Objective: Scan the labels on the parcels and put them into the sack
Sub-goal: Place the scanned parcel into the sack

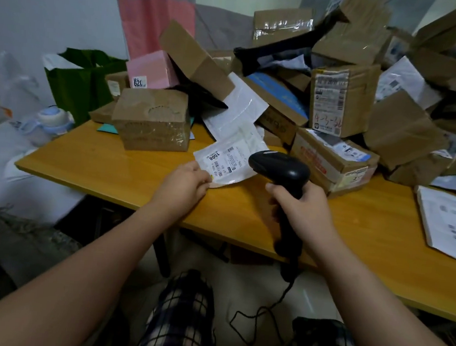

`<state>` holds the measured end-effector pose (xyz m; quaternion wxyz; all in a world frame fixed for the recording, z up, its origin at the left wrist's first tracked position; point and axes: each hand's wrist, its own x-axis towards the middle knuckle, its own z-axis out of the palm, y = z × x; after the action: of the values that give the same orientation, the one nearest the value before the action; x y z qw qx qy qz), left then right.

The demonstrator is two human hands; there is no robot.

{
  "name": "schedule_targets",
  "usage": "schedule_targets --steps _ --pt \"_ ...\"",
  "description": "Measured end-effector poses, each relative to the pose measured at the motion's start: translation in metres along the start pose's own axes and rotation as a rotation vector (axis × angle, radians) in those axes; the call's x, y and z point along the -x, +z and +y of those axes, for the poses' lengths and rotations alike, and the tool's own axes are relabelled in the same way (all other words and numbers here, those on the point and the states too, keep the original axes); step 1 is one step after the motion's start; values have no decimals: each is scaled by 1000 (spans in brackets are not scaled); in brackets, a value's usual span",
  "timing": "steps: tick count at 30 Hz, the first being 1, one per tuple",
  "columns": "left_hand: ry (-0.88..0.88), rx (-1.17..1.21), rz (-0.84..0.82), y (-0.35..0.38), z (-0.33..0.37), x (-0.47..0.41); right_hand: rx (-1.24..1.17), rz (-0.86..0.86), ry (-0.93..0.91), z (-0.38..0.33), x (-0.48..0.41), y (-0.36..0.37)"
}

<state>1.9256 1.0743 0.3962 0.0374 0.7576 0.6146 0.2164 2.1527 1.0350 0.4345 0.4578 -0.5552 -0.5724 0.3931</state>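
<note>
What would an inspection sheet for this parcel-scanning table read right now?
Surface: yellow wooden table, back half piled with parcels.
Job's things: flat white parcel, label up, mid-table; black scanner aimed at it; green bag beyond the far left corner, possibly the sack.
Clutter: cardboard boxes heaped at the back; pink box; white mailer at right.
Hands: left hand pinches the parcel's near corner; right hand grips the scanner's handle.
Cables: scanner cable hangs down, looped.
Surroundings: pink-and-grey curtain, white wall, water bottle at left.

Left grip [185, 182] pinches, right grip [305, 207] clenched.
</note>
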Motion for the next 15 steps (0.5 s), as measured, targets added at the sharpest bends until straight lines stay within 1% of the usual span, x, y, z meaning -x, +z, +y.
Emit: schedule_targets --steps 1,3,6,8,10,13,15 --pt "-31 46 20 -2 -3 3 34 -8 -7 -1 -1 0" --pt "-58 64 -9 -9 -11 7 100 -32 -24 -3 0 5" --pt "-5 76 -61 -17 -19 10 148 -27 -69 -6 3 13" --pt "3 92 -67 -21 -23 10 163 -55 -43 -7 2 15" --pt "-39 89 -75 -20 -24 7 150 -117 32 -8 -1 16" --pt "-207 172 -55 -13 -19 -1 4 -201 231 -7 -5 17" --pt "-304 188 -33 -8 -13 -9 -30 -219 300 -6 -8 16"
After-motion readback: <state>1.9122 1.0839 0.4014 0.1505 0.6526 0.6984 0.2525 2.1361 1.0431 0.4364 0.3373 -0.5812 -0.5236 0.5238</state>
